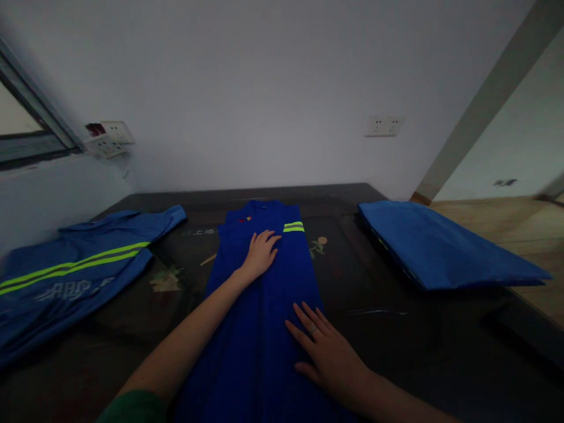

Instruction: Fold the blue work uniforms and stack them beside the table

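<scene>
A bright blue work jacket (264, 288) lies lengthwise in front of me, its collar at the far end and its sides folded inward. Yellow-green reflective stripes (294, 227) cross it at the upper right, and a small red and yellow emblem sits at the upper left. My left hand (261, 254) rests flat on the upper part, fingers stretched out. Nearer to me, my right hand (324, 352) lies with spread fingers on the jacket's right edge, a ring on one finger. Neither hand grips anything. The jacket's near end runs out of view.
On the left a second blue jacket (83, 258) with reflective stripes lies spread out. A folded blue garment (440, 244) lies at the right edge of the dark table (352, 335). Behind stands a white wall with a socket plate (384, 126).
</scene>
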The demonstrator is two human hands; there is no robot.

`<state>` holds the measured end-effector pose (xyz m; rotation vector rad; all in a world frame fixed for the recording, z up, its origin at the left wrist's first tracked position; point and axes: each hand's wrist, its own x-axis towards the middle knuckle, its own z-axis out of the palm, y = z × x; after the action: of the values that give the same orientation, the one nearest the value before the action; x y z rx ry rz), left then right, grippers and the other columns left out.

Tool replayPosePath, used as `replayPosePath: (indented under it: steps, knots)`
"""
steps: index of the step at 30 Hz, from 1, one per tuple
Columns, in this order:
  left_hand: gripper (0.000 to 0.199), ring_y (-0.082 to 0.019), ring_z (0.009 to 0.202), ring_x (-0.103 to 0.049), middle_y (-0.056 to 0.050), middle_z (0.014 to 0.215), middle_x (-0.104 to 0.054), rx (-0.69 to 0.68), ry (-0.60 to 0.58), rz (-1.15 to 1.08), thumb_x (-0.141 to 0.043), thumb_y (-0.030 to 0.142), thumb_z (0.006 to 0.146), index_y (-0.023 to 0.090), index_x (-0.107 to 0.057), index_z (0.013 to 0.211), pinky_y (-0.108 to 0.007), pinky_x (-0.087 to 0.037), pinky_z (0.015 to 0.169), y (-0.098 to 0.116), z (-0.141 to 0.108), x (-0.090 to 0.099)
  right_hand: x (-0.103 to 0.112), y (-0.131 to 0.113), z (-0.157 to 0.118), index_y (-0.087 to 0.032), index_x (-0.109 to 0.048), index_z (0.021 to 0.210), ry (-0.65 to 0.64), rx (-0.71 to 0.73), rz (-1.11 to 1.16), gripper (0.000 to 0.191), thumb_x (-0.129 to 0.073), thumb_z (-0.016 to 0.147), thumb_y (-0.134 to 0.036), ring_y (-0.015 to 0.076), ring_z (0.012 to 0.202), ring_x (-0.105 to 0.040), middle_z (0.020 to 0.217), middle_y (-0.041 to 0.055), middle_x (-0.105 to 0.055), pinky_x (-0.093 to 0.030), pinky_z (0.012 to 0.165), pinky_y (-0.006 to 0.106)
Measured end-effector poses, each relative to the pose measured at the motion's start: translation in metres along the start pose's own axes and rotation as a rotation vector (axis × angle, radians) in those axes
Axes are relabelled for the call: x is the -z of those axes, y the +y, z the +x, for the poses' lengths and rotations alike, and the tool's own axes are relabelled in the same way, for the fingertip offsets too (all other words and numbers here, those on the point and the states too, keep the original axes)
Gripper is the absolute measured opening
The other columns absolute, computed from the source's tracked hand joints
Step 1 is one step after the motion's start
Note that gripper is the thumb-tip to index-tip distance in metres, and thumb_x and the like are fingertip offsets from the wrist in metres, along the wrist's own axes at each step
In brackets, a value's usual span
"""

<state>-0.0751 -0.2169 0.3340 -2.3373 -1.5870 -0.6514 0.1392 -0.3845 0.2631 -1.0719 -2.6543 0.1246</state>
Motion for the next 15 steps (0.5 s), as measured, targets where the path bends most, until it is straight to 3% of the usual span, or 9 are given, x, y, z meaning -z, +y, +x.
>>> replayPosePath:
  steps: [3, 6, 10, 15]
  knots:
    - [0.041, -0.022, 0.139, -0.033, -0.007, 0.144, -0.046, -0.161, -0.063, 0.075, -0.043, 0.021, 0.092, 0.021, -0.052, 0.133, -0.047, -0.013, 0.118, 0.034, 0.013, -0.002, 0.003, -0.004, 0.000, -0.027, -0.033, 0.147, -0.064, -0.031, -0.001, 0.073, -0.066, 0.083, -0.034, 0.0327, 0.143, -0.016, 0.156, 0.0121, -0.018, -0.023, 0.114, 0.056]
    - [0.050, -0.023, 0.141, -0.029, -0.013, 0.150, -0.038, -0.183, -0.184, 0.113, -0.037, 0.032, 0.096, 0.012, -0.041, 0.142, -0.042, -0.016, 0.118, 0.053, 0.028, -0.018, 0.009, -0.005, 0.002, -0.028, -0.032, 0.148, -0.096, -0.042, 0.001, 0.073, -0.066, 0.083, -0.033, 0.0329, 0.143, -0.014, 0.156, 0.0124, -0.017, -0.021, 0.114, 0.055]
    - [0.060, -0.024, 0.144, -0.020, -0.009, 0.157, -0.023, -0.130, -0.279, 0.077, -0.026, 0.044, 0.097, 0.015, -0.026, 0.150, -0.041, -0.019, 0.117, 0.052, 0.038, -0.040, 0.011, -0.001, -0.008, -0.029, -0.029, 0.149, -0.116, -0.036, 0.020, 0.071, -0.062, 0.086, -0.034, 0.0331, 0.143, -0.012, 0.156, 0.0112, -0.014, -0.021, 0.113, 0.057]
    - [0.063, -0.027, 0.145, -0.017, -0.004, 0.158, -0.020, -0.073, -0.271, 0.060, -0.026, 0.055, 0.095, 0.026, -0.023, 0.151, -0.043, -0.017, 0.117, 0.049, 0.040, -0.046, 0.005, 0.009, -0.034, -0.027, -0.026, 0.150, -0.102, -0.004, 0.012, 0.072, -0.061, 0.087, -0.036, 0.0312, 0.144, -0.014, 0.156, 0.0091, -0.017, -0.020, 0.113, 0.059]
